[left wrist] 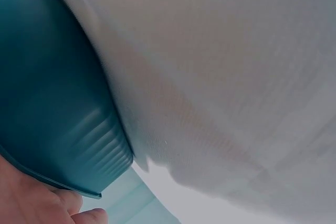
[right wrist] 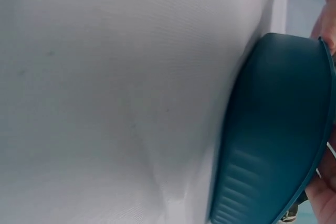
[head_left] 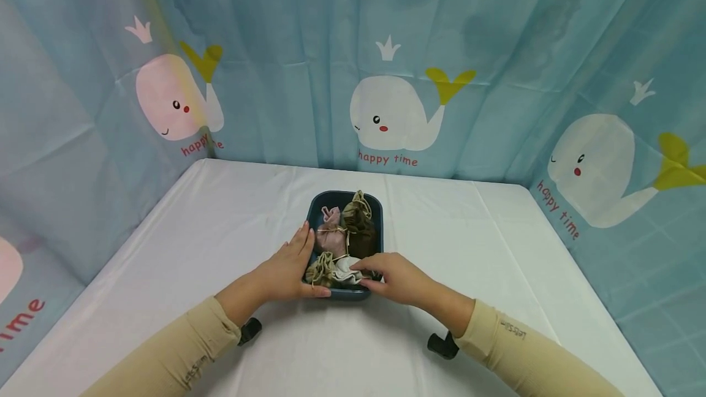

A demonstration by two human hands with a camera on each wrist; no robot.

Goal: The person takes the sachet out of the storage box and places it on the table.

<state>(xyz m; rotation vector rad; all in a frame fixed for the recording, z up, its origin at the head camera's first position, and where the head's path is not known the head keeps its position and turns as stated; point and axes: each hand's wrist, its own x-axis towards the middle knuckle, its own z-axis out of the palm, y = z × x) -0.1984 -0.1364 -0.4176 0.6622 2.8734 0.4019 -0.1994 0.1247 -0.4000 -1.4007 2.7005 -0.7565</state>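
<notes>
A dark teal plastic bin (head_left: 353,294) stands mid-table with several small drawstring pouches in it. My left hand (head_left: 285,269) rests along its left rim, fingers straight and thumb on the near edge. At the near end of the bin, my right hand (head_left: 401,279) pinches a white pouch (head_left: 344,270) between thumb and fingers. Left of that lies an olive-gold pouch (head_left: 320,271); behind are a pink pouch (head_left: 332,239) and a dark brown pouch (head_left: 361,230). Both wrist views show mostly the outer bin wall (left wrist: 58,87), with the pouches largely hidden.
A white cloth (head_left: 463,231) covers the table. Blue curtains (head_left: 309,78) printed with whales enclose the back and sides. Dark wrist-camera parts (head_left: 443,345) show beneath the beige sleeves (head_left: 182,348).
</notes>
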